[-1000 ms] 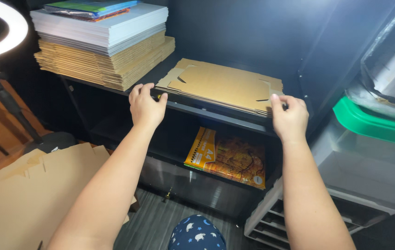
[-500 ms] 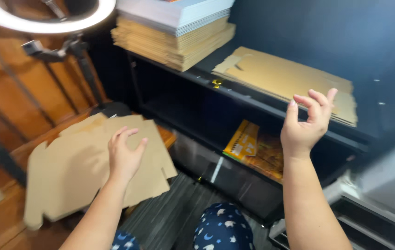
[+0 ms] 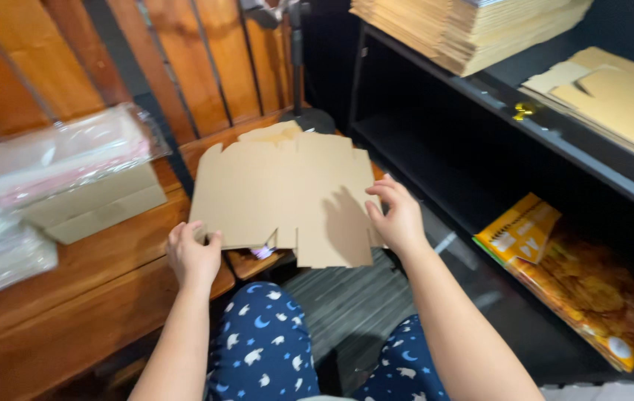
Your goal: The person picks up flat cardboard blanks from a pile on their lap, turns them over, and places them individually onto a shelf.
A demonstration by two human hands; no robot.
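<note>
A flat, unfolded brown cardboard box blank [image 3: 287,194] lies on top of a stack at the edge of a low wooden platform [image 3: 72,297]. My left hand [image 3: 193,255] grips the blank's near left corner. My right hand [image 3: 397,217] holds its right edge, fingers curled onto the cardboard. Both arms reach forward over my knees in blue trousers with moons and stars.
Clear plastic-wrapped packs [image 3: 57,156] rest on the platform at left, on a cardboard piece. A black shelf unit [image 3: 554,141] stands at right with stacked cardboard [image 3: 473,26], flat blanks [image 3: 621,96] and a yellow packet [image 3: 569,275] below. A stand's base [image 3: 309,119] sits behind.
My view has swung left from the shelf toward the platform. Both hands left the flat blanks on the shelf and came down onto the blank on the stack.
</note>
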